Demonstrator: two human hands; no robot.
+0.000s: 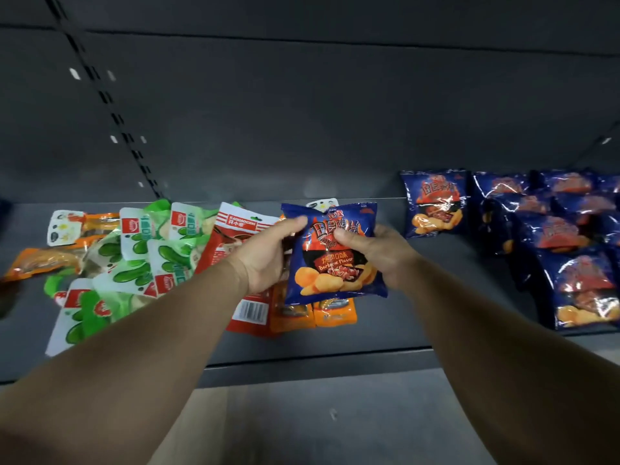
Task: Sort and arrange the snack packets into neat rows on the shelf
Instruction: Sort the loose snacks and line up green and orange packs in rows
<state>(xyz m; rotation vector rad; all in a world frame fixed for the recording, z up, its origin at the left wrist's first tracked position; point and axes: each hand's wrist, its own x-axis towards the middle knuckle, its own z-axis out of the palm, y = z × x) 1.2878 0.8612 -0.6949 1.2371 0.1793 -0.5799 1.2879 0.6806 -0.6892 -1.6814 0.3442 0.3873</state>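
Note:
A blue barbecue crisp packet (pixel 332 273) is held up above the dark shelf (pixel 419 313), near its middle. My left hand (pixel 268 253) grips its left edge, thumb on the front near the top. My right hand (pixel 379 253) grips its right side, thumb pressed on the front. Under and left of it lies a loose heap: a red packet (pixel 231 243), orange packets (pixel 315 313) and several green-and-white packets (pixel 151 250). More blue crisp packets (pixel 570 250) lie in rows at the right, and one blue packet (pixel 434 203) stands against the back wall.
The shelf's back panel (pixel 302 129) is dark grey with a slotted upright (pixel 110 105) at the left. A bare strip of shelf lies between the heap and the blue rows. The shelf's front lip (pixel 318 367) runs below my forearms, with grey floor beneath.

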